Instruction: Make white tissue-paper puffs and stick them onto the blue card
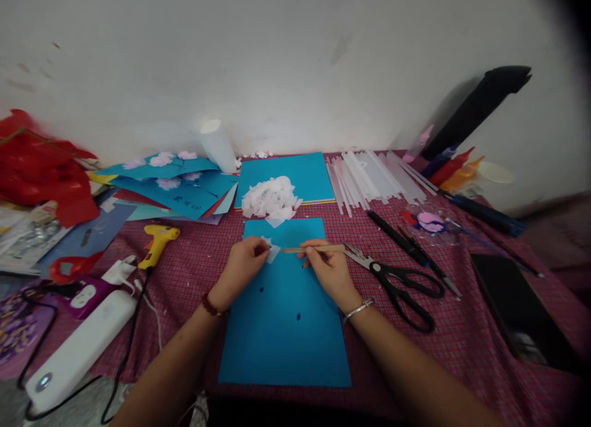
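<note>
A blue sheet (286,347) with a few small dark spots lies upright before me. Over its upper left edge, my left hand (247,264) pinches a small piece of white tissue paper (272,252). My right hand (329,272), at the sheet's upper right, grips a thin wooden stick (330,248) whose tip points left toward the tissue, with a small gap between them. Just behind the sheet, a heap of white tissue pieces (270,198) rests partly on a stack of blue paper (307,171).
Black-handled scissors (401,279) lie right of my right hand, near pens (397,237) and a phone (521,310). White strips (369,178) lie behind. Leftward are a yellow glue gun (158,242), a white power bank (83,347), cables and blue sheets with paper blossoms (180,193).
</note>
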Demonstrator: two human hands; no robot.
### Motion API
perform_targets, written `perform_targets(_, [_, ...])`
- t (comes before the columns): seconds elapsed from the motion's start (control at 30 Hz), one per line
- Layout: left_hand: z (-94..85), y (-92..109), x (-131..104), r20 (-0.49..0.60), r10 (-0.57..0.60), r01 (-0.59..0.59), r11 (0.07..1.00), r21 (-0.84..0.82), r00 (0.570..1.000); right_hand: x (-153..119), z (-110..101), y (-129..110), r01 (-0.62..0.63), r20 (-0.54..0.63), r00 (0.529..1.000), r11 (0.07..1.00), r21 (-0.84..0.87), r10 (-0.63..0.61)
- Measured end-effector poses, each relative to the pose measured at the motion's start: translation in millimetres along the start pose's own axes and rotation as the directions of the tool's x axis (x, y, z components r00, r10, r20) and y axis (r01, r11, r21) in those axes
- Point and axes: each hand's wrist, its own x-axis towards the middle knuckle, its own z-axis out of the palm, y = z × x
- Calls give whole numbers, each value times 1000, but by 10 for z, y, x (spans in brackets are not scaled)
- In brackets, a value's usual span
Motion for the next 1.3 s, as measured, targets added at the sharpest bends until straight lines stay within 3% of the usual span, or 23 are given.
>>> perform_targets(0.2, [40,-33,25,-17,9,-8,1000,16,1000,-16,70,104,84,129,990,984,-158,-64])
perform_targets(0.57, [18,30,39,-44,-4,3,1000,-7,999,31,96,123,100,136,988,976,-192,-75])
perform_targets(0.77, [-103,-24,0,-156,-19,12,999,-47,988,63,125,156,134,153,983,964,-230,-100])
perform_targets(1.1, [-205,-60,-48,-24,156,-150,977,152,988,88,108,48,58,48,997,993,-104,-54])
perform_targets(1.3, [-154,-50,-60,-20,196,-190,965,179,980,69,127,100,124,116,988,978,-168,-106])
